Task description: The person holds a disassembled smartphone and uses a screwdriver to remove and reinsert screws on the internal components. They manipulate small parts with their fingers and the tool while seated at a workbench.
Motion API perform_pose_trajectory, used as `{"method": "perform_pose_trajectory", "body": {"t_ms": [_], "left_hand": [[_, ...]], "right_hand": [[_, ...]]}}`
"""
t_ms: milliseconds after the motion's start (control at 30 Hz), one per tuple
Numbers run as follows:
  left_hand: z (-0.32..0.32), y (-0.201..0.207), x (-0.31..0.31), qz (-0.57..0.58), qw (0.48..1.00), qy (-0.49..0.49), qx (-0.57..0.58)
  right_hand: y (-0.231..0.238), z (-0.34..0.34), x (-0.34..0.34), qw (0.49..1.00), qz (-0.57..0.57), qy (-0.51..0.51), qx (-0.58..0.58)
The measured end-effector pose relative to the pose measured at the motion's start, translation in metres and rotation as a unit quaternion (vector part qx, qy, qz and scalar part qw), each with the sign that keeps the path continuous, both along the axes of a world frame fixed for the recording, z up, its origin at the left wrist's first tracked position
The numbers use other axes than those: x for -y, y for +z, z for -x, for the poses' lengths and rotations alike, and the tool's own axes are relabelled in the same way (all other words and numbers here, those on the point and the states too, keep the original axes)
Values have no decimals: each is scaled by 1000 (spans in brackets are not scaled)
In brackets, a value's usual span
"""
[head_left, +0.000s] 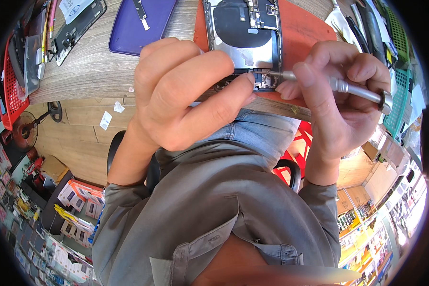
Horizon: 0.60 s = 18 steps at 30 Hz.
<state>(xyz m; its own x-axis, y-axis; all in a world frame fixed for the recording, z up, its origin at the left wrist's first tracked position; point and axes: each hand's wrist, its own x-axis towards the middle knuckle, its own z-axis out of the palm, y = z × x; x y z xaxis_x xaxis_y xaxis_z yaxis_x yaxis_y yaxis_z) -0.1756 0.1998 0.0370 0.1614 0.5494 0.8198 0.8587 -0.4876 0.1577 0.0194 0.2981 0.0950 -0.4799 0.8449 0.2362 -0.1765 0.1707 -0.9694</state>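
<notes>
An opened phone (264,45) with its inner parts exposed lies on an orange-red mat (310,35) near the table's front edge. My left hand (181,97) is curled over the phone's lower left corner, with thumb and index fingertips on its lower end; it covers that corner. From the right, my right hand (331,93) grips a slim silver screwdriver (360,90) between thumb and fingers, held nearly level. The screwdriver's thin tip reaches into the phone's lower end, close beside my left thumb. Whether it sits in a screw is too small to tell.
A purple tray (124,40) holding a thin dark strip (140,14) lies left of the phone. Farther left are a detached phone screen panel (76,40) and a red basket (13,90). Tools (362,28) and a green basket (400,102) line the right side.
</notes>
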Motion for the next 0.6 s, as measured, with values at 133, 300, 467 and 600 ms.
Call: {"method": "perform_pose_trajectory", "body": {"t_ms": [133, 300, 467, 600], "left_hand": [[0, 1, 1, 6, 1000, -1, 0], [-1, 3, 2, 10, 1000, 1, 7], [-1, 1, 4, -5, 1000, 6, 1], [-2, 0, 6, 0, 1000, 15, 0]], "right_hand": [[5, 2, 2, 999, 5, 7, 34], [5, -1, 1, 1000, -4, -1, 28], [-12, -15, -9, 998, -34, 15, 45], [-14, -19, -8, 999, -31, 16, 32]]}}
